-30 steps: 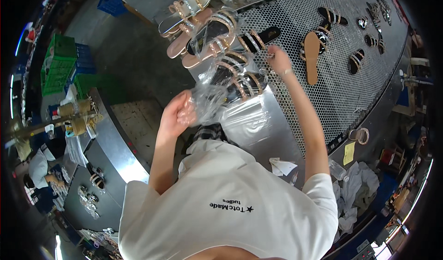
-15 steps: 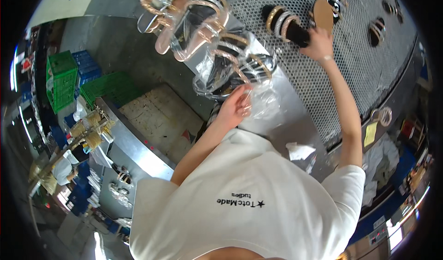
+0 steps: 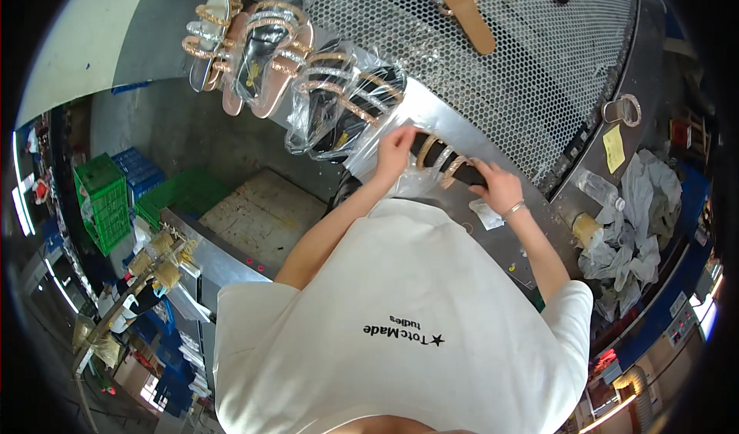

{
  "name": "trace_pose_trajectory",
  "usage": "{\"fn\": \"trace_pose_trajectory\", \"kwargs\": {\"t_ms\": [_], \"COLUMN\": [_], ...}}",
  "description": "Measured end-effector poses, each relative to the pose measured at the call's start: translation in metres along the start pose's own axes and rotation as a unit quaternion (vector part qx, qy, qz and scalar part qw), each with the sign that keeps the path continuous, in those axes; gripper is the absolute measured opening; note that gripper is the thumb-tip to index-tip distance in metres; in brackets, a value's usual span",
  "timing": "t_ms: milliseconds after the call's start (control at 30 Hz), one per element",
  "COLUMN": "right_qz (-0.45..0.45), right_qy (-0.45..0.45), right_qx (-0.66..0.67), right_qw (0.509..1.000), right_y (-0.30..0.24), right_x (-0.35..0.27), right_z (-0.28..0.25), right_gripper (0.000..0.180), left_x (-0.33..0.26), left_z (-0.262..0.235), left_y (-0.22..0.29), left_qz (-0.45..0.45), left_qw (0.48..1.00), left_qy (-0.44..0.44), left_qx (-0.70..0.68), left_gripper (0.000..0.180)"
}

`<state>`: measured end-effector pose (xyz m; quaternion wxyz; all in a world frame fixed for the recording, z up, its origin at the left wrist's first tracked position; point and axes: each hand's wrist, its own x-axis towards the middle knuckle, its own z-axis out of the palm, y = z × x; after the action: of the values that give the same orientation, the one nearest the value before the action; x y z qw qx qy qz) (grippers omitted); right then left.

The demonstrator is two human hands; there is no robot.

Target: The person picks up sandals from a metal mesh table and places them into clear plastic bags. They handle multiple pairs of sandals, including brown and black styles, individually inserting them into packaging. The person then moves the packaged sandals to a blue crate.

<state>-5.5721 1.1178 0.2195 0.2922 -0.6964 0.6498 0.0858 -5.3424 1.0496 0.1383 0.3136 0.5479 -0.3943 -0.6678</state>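
Note:
A black slide sandal (image 3: 440, 157) with glittery gold, silver and rose straps lies crosswise between my hands at the near edge of the metal table. My right hand (image 3: 499, 188) is closed on its right end. At the other end, my left hand (image 3: 395, 155) has its fingers bent together, pinching a clear plastic bag (image 3: 418, 183) whose film shows under the sandal. Whether the left fingertips also touch the sandal is hard to tell. Just beyond the left hand lie bagged black sandals (image 3: 339, 107) with similar straps.
Pink-soled sandals (image 3: 271, 87) in clear film lie farther left. A tan-soled sandal (image 3: 466, 10) lies sole up on the perforated metal mesh (image 3: 508, 80). To the right are a tape roll (image 3: 630, 110), a plastic bottle (image 3: 600, 190) and crumpled grey plastic (image 3: 635, 211). Green crates (image 3: 104, 203) stand at left.
My right hand has brought the black sandal from the mesh back toward me, beside my left hand and the plastic bag. The view has shifted, too.

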Motion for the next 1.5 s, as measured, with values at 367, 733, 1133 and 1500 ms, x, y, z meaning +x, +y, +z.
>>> {"fn": "trace_pose_trajectory", "kwargs": {"t_ms": [367,733,1133,1500], "right_qz": [0.171,-0.017,-0.121,-0.106], "right_qy": [0.111,0.33,-0.008,-0.146], "right_qx": [0.753,0.345,0.885,0.896], "right_qw": [0.626,0.878,0.45,0.406], "right_y": [-0.053,-0.007,-0.046,-0.131], "right_x": [0.027,0.164,0.19,0.068], "right_z": [0.016,-0.041,-0.051,-0.01], "right_gripper": [0.043,0.051,0.049,0.051], "left_x": [-0.074,-0.009,-0.024,-0.041], "left_z": [0.02,-0.032,-0.066,-0.06], "left_y": [0.102,0.117,0.097,0.11], "left_qz": [0.456,-0.052,-0.052,-0.016], "left_qw": [0.707,0.929,0.94,0.938], "left_qy": [-0.292,-0.022,0.084,0.063], "left_qx": [0.456,-0.365,-0.328,-0.342], "left_gripper": [0.027,0.036,0.046,0.033]}}
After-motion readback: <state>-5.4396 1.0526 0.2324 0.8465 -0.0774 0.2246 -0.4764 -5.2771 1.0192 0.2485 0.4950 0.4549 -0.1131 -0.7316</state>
